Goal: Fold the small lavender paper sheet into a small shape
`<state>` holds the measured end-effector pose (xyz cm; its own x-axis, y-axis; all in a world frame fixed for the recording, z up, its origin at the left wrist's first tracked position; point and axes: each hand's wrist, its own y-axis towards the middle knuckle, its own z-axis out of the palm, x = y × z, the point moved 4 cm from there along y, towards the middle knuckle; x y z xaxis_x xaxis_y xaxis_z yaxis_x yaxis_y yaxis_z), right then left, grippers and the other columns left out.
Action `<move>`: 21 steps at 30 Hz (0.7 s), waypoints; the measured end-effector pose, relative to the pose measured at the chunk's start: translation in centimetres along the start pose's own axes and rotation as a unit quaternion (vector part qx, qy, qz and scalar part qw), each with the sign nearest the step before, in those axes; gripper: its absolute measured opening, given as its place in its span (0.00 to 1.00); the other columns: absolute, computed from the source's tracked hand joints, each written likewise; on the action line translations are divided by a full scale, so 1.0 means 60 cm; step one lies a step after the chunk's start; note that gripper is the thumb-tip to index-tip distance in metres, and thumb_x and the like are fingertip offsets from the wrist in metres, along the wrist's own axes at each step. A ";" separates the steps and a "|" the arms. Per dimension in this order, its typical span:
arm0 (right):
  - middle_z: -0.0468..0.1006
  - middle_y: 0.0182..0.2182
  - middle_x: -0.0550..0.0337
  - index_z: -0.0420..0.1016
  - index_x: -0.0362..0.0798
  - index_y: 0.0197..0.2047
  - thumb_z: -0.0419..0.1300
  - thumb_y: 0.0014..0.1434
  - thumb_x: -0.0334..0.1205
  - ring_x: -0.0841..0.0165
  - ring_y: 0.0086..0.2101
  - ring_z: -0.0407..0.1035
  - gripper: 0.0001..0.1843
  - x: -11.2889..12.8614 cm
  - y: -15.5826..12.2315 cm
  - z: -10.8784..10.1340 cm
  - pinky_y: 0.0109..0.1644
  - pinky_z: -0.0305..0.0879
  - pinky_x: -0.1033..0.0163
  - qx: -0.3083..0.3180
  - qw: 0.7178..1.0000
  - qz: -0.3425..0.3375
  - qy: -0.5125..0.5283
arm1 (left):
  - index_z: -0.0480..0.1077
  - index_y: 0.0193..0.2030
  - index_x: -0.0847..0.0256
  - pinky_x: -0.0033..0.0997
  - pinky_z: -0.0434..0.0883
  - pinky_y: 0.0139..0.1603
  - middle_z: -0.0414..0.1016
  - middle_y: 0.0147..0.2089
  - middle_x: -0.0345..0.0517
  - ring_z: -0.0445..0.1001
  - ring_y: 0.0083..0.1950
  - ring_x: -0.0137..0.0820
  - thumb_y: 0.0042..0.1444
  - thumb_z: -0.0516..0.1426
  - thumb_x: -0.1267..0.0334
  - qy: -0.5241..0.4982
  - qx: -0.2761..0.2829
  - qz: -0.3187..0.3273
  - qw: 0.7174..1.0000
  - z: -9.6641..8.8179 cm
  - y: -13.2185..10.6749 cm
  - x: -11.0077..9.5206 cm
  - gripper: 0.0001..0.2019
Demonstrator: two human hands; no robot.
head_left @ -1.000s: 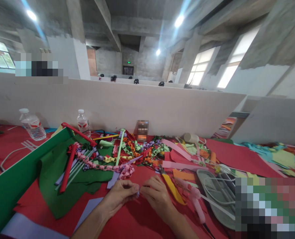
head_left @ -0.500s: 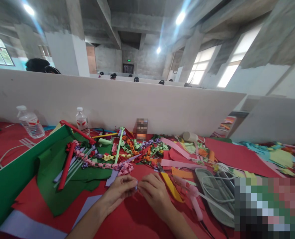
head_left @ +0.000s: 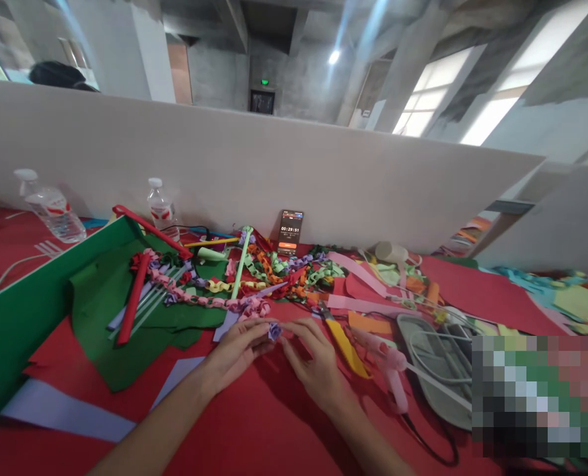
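My left hand (head_left: pixel 237 350) and my right hand (head_left: pixel 314 360) meet over the red table covering (head_left: pixel 254 430), fingertips pinched together on a small purple paper loop (head_left: pixel 275 330). The loop sits at the near end of a pink and purple paper chain (head_left: pixel 209 302) that runs back to the left across green paper (head_left: pixel 110 330). Yellow-handled scissors (head_left: pixel 343 344) lie just right of my right hand.
A heap of coloured paper chains (head_left: pixel 284 274) lies behind my hands, with a phone (head_left: pixel 291 232) propped against the white partition (head_left: pixel 254 172). A pink glue gun (head_left: pixel 390 370) and grey tray (head_left: pixel 433 370) are to the right, two water bottles (head_left: pixel 51 211) at back left, and a green board (head_left: pixel 31 304) on the left.
The camera has tilted down and closer, so the table fills more of the view. My hands stay together; the purple loop between the fingertips now shows more clearly.
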<state>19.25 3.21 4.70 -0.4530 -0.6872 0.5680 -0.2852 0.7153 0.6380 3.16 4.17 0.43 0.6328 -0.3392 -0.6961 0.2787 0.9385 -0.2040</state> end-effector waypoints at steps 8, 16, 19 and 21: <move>0.76 0.41 0.52 0.76 0.51 0.47 0.61 0.65 0.36 0.61 0.43 0.72 0.07 -0.008 -0.006 0.000 0.46 0.72 0.56 -0.011 0.999 0.030 -0.007 | 0.80 0.42 0.63 0.35 0.73 0.55 0.82 0.42 0.45 0.79 0.44 0.32 0.49 0.71 0.67 0.009 -0.006 0.031 0.999 0.002 -0.004 0.000 0.12; 0.77 0.40 0.54 0.77 0.51 0.44 0.61 0.65 0.37 0.62 0.42 0.72 0.05 -0.009 -0.004 0.004 0.46 0.72 0.57 -0.001 0.999 0.039 -0.008 | 0.81 0.42 0.64 0.35 0.73 0.52 0.80 0.43 0.49 0.77 0.45 0.34 0.47 0.72 0.62 0.101 -0.016 0.052 0.993 0.011 -0.010 -0.004 0.16; 0.78 0.38 0.55 0.77 0.51 0.43 0.61 0.64 0.37 0.63 0.40 0.72 0.04 -0.012 -0.002 0.003 0.44 0.71 0.58 0.005 0.999 0.039 -0.010 | 0.81 0.44 0.64 0.34 0.73 0.50 0.81 0.43 0.50 0.77 0.44 0.35 0.48 0.71 0.60 0.156 -0.021 0.070 0.985 0.008 -0.008 -0.004 0.17; 0.78 0.37 0.56 0.76 0.51 0.42 0.62 0.64 0.37 0.63 0.38 0.72 0.03 -0.012 -0.002 0.002 0.43 0.70 0.58 0.006 0.999 0.043 -0.016 | 0.81 0.45 0.63 0.33 0.72 0.49 0.81 0.44 0.51 0.77 0.44 0.35 0.50 0.70 0.58 0.196 -0.023 0.082 0.977 0.007 -0.009 -0.004 0.16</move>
<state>19.52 3.64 4.19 -0.5033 -0.6195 0.6024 -0.2543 0.7725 0.5819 3.18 3.73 0.98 0.3379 -0.1406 -0.9306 0.1587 0.9831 -0.0910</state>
